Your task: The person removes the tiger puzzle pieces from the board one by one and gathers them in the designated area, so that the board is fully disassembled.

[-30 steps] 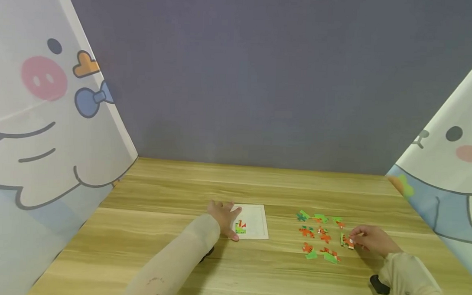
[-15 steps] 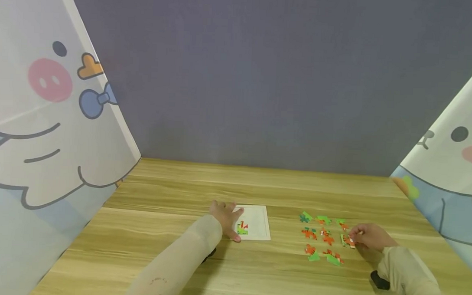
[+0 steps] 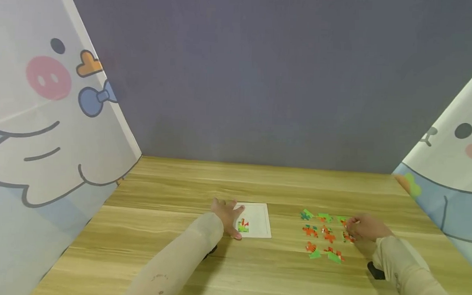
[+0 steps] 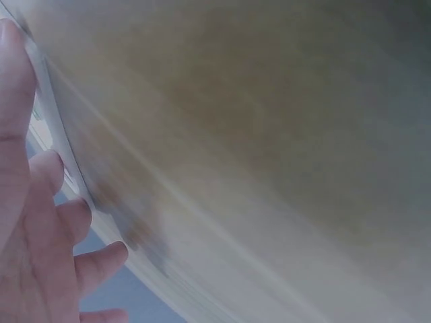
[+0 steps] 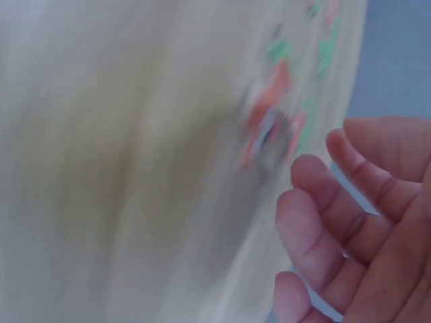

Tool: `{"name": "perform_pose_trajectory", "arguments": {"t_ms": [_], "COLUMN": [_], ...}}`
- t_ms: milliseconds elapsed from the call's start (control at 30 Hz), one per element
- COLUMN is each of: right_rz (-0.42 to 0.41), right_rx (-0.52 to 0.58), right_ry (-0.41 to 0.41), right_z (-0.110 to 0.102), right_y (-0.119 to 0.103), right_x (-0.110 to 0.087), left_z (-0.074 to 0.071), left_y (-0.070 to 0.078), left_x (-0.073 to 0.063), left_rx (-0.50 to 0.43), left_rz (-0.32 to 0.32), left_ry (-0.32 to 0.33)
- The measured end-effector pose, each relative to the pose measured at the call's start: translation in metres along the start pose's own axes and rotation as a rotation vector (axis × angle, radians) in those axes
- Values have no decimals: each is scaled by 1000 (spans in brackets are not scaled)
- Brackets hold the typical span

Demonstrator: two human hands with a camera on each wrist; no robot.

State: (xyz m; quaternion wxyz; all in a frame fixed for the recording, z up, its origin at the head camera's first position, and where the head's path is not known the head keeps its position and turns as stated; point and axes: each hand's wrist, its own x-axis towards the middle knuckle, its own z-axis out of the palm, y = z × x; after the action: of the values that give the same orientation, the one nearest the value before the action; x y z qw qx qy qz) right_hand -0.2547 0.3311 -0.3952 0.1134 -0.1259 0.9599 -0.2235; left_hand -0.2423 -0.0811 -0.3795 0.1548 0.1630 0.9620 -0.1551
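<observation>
My left hand point(image 3: 226, 216) rests with spread fingers on the left edge of a white square puzzle tray point(image 3: 260, 220). In the tray's lower left lies a small fitted patch of puzzle pieces point(image 3: 243, 226), green and red. My right hand point(image 3: 367, 228) hovers at the right side of the loose pieces, its fingertips overlapping the top right puzzle piece point(image 3: 341, 219) in the head view. Just below the fingers is an orange striped puzzle piece point(image 3: 348, 238). In the right wrist view the fingers point(image 5: 306, 222) are loosely bent, with nothing between them and the thumb.
Several other orange and green puzzle pieces point(image 3: 328, 237) lie in rough rows on the wooden table point(image 3: 180, 184), right of the tray. A grey panel point(image 3: 238, 78) stands behind the table. Printed cartoon panels point(image 3: 445, 202) flank both sides.
My right hand has moved slightly away from me, off the striped piece and up toward the top right piece. The striped piece stays on the table. My left hand keeps its place on the tray.
</observation>
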Motion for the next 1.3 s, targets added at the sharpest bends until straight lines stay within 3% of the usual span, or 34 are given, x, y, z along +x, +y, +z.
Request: {"name": "perform_pose_trajectory", "arguments": {"t_ms": [167, 500, 867, 1067, 1200, 1300], "right_rz": [-22, -85, -214, -282, -281, -287], "right_rx": [-48, 31, -83, -116, -127, -162], "right_ry": [24, 39, 115, 4, -81, -101], "right_z": [-2, 18, 50, 62, 72, 79], "right_y": [-33, -90, -135, -160, -179, -190], "right_x": [12, 30, 61, 77, 80, 80], "left_z": [-3, -8, -5, -4, -4, -3], "left_y": [-2, -1, -3, -3, -3, -2], "left_x": [-1, 0, -5, -5, -4, -3], "left_rx": [-7, -4, -12, -30, -36, -41], "left_rz": [-11, -18, -20, -21, -26, -33], "left_ry": [-2, -23, -41, -45, -39, -30]}}
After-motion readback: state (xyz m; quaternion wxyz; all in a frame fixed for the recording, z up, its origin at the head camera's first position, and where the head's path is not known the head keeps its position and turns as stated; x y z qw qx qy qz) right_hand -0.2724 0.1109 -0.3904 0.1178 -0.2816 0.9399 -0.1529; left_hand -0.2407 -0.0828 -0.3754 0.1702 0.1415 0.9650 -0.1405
